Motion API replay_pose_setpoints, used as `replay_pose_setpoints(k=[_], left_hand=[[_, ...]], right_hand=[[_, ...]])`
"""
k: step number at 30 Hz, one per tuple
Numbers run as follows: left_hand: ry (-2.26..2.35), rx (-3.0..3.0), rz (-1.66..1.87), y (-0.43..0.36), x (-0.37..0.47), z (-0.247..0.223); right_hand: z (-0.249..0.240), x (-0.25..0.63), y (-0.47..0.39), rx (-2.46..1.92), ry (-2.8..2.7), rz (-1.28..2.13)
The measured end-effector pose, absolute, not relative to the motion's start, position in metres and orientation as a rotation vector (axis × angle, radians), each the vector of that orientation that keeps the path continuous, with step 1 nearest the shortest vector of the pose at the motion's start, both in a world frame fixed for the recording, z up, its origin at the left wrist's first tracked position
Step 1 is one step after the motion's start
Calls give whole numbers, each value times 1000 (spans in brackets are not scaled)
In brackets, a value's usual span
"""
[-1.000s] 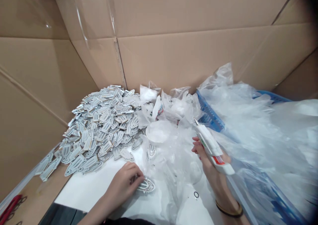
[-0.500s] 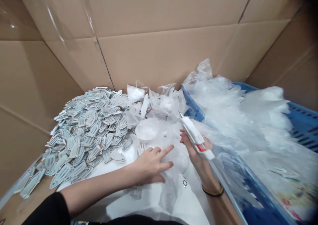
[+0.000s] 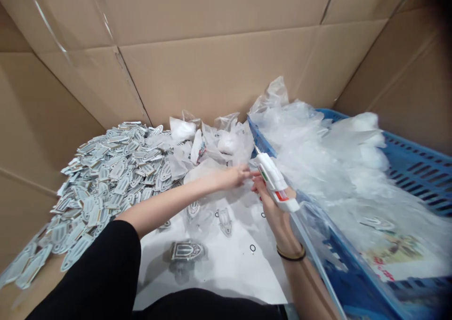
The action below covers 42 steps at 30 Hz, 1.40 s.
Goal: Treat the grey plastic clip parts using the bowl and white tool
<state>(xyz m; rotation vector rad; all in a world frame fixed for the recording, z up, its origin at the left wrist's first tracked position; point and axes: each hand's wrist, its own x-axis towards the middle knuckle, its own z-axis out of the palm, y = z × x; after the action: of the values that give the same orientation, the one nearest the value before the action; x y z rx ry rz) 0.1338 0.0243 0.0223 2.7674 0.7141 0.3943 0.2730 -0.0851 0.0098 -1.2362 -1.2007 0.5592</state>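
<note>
My right hand (image 3: 270,202) is wrapped round a white pen-like tool (image 3: 275,179) with a metal tip and an orange-red patch, its tip pointing up and left. Beside it, my left hand (image 3: 238,175) has its fingers drawn together near the right fingertips; anything between them is too small to make out. Under the hands lie translucent plastic and a white sheet (image 3: 243,277). On the sheet are a grey flat piece (image 3: 225,222), another in clear plastic (image 3: 187,251) and small black rings (image 3: 252,248).
A large heap of grey flat pieces (image 3: 113,169) covers the left side. Plastic bags with white contents (image 3: 228,141) stand at the back. On the right, a blue basket (image 3: 420,169) is piled with translucent bags (image 3: 328,169). Cardboard walls (image 3: 219,70) surround the area.
My left hand has moved up and away from me, and its spread fingers have drawn together beside my right hand. The pieces near me on the sheet are now uncovered. The view has shifted.
</note>
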Motion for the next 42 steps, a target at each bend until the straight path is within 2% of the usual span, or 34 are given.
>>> replay_pose_setpoints(k=[4, 8, 14, 22, 26, 31, 38, 42], left_hand=[[628, 2868, 149, 6, 116, 27], [957, 3022, 375, -35, 77, 31], [519, 3080, 217, -82, 62, -13], [746, 3124, 183, -98, 52, -51], [839, 3043, 405, -124, 32, -42], [1485, 2790, 401, -133, 1, -29], [1455, 2664, 383, -138, -26, -15], [1512, 2616, 495, -127, -13, -3]], right_hand=[[7, 273, -84, -1276, -1185, 561], [7, 273, -83, -1276, -1176, 596], [8, 270, -84, -1330, -1164, 558], [8, 270, -85, -1320, -1161, 584], [6, 269, -84, -1306, -1150, 597], [5, 266, -87, -1316, -1165, 593], [-2, 266, -85, -1302, -1199, 572], [0, 266, -85, -1314, -1185, 609]])
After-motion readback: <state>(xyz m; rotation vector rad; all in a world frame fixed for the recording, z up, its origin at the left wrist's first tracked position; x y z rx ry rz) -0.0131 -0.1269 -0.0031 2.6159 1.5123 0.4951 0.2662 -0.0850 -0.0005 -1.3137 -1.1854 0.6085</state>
